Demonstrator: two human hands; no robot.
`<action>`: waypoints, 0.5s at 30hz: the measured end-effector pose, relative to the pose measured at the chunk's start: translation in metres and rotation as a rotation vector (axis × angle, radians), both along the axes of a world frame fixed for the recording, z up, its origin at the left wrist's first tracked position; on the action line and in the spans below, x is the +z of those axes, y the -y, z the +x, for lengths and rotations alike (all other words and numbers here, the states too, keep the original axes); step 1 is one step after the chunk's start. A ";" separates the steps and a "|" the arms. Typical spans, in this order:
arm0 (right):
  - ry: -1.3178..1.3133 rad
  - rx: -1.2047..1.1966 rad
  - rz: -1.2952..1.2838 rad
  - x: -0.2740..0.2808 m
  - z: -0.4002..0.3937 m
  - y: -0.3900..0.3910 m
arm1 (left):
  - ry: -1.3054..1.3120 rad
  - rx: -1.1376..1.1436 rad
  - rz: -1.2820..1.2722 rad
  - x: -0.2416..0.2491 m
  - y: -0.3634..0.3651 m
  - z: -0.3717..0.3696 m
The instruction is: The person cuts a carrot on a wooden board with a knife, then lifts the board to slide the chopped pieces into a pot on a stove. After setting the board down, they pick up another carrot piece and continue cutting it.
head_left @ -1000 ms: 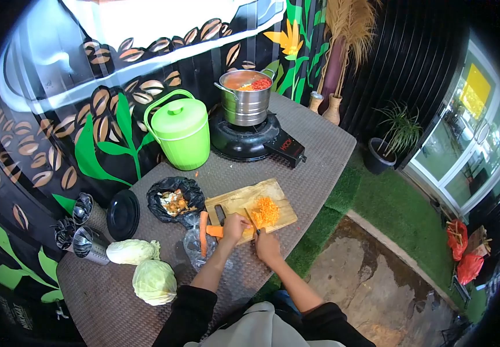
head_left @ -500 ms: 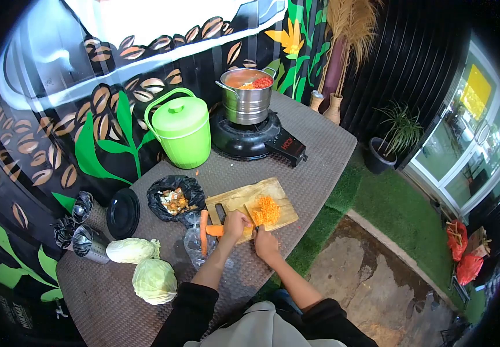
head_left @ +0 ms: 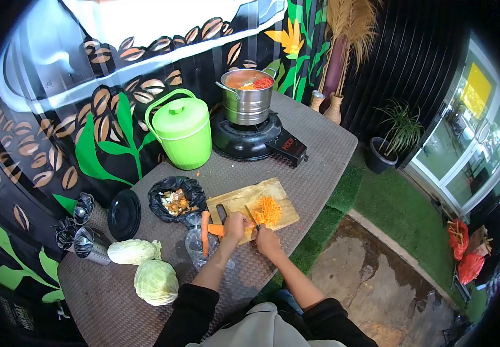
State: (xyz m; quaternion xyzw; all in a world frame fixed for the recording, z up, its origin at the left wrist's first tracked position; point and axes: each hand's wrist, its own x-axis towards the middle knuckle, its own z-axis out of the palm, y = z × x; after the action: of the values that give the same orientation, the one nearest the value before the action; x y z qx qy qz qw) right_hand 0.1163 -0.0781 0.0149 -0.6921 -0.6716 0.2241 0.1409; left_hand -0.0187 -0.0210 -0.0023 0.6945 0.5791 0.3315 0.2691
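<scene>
Chopped carrot lies heaped on the cutting board, against the knife. The right hand has its grip closed around the knife; the left hand curls close to the blade, and I cannot tell whether its grip holds anything. A slipping blade could nick that hand, and a careless push could spill carrot onto the surface. Red lettering on the stove seems to read "HOCK"; pale lettering low at left is unclear.

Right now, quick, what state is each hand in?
Left hand: closed, fingers steadying a carrot piece.
Right hand: closed, holding a knife.
</scene>
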 end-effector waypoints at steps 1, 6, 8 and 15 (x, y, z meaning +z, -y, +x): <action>0.007 0.034 0.003 0.000 0.000 0.000 | -0.001 0.001 0.001 0.002 0.001 -0.001; -0.013 -0.082 0.003 -0.006 -0.014 0.011 | 0.051 -0.006 -0.068 0.006 0.002 -0.001; -0.016 -0.072 0.005 -0.008 -0.013 0.004 | 0.048 -0.020 -0.053 0.006 0.002 -0.002; 0.008 -0.013 0.017 0.003 -0.012 0.014 | -0.050 -0.024 0.059 0.010 0.008 -0.002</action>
State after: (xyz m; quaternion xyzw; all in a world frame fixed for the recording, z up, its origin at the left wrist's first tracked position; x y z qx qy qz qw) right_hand 0.1041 -0.0919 0.0178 -0.6960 -0.6696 0.2146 0.1457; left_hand -0.0207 -0.0290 0.0082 0.7171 0.5672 0.3277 0.2379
